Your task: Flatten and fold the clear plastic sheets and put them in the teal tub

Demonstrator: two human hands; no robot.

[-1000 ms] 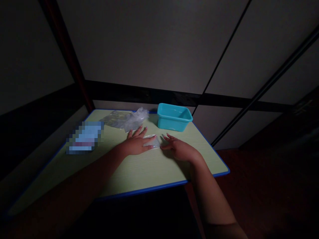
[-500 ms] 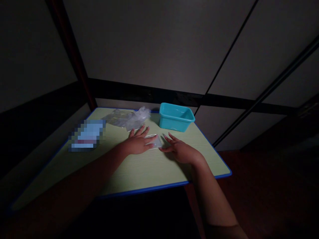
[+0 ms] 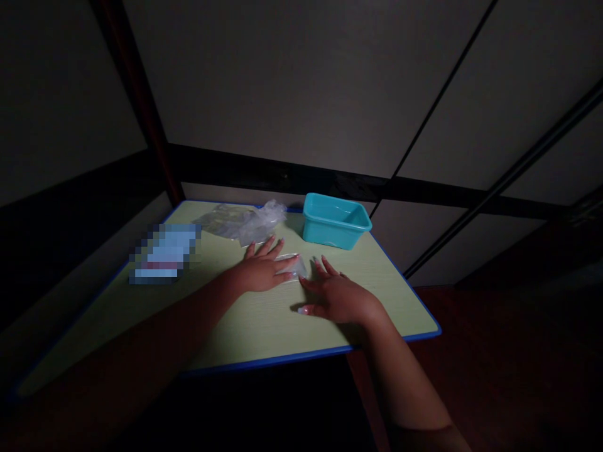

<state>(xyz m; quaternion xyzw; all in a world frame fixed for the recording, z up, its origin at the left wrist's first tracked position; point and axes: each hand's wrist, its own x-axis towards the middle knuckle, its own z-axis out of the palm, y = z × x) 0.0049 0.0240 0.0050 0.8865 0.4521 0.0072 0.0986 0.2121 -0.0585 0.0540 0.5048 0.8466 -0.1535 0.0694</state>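
My left hand lies flat with its fingers spread on a small clear plastic bag in the middle of the pale green table. Beside it, my right hand rests palm down on the tabletop, fingers apart, its fingertips just right of the bag's edge. Neither hand grips anything. A teal plastic bin stands behind the hands near the table's far edge.
A heap of clear plastic bags lies at the back of the table, left of the bin. A blurred bluish item sits at the left. The table has a blue rim; dark wall panels rise behind it.
My right hand has slid back toward me and a little away from the small bag. My left hand stays flat on the bag. The view has shifted slightly.
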